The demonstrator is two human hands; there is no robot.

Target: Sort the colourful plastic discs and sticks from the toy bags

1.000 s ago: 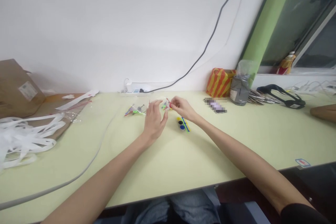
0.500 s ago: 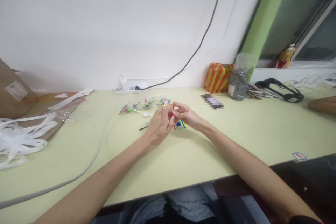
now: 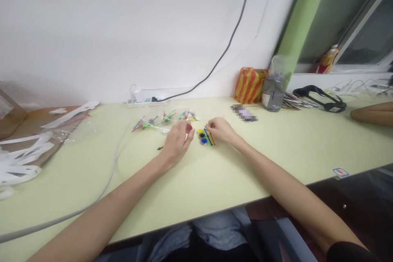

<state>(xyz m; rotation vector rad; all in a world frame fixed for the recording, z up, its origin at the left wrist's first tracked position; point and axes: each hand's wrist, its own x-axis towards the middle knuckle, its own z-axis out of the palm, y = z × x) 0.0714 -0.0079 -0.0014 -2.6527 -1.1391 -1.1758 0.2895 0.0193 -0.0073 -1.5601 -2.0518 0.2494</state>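
Note:
My left hand (image 3: pixel 178 140) is closed around a small red piece (image 3: pixel 190 127), which shows at its fingertips; most of it is hidden. A short way to the right, my right hand (image 3: pixel 220 129) pinches a thin red stick, largely covered by the fingers. Just beside those fingers lie thin plastic sticks, a blue one (image 3: pixel 208 136) among them. Between the hands sit small round pieces in a column: a yellow one (image 3: pixel 200 131), a black one (image 3: pixel 202 135) and a blue one (image 3: pixel 204 141). A black arrow-shaped tip (image 3: pixel 160 148) pokes out left of my left hand.
Several bagged colourful plastic parts (image 3: pixel 150 123) lie beyond my left hand. A power strip (image 3: pixel 141 100) stands against the wall. To the right are a phone (image 3: pixel 245 113), a striped bag (image 3: pixel 250 86) and a black strap (image 3: pixel 319 96). Another person's arm (image 3: pixel 373 112) rests far right.
My hands have come apart, the left with the red piece, the right to the other side. The round pieces and sticks between them are now uncovered. The view has shifted slightly.

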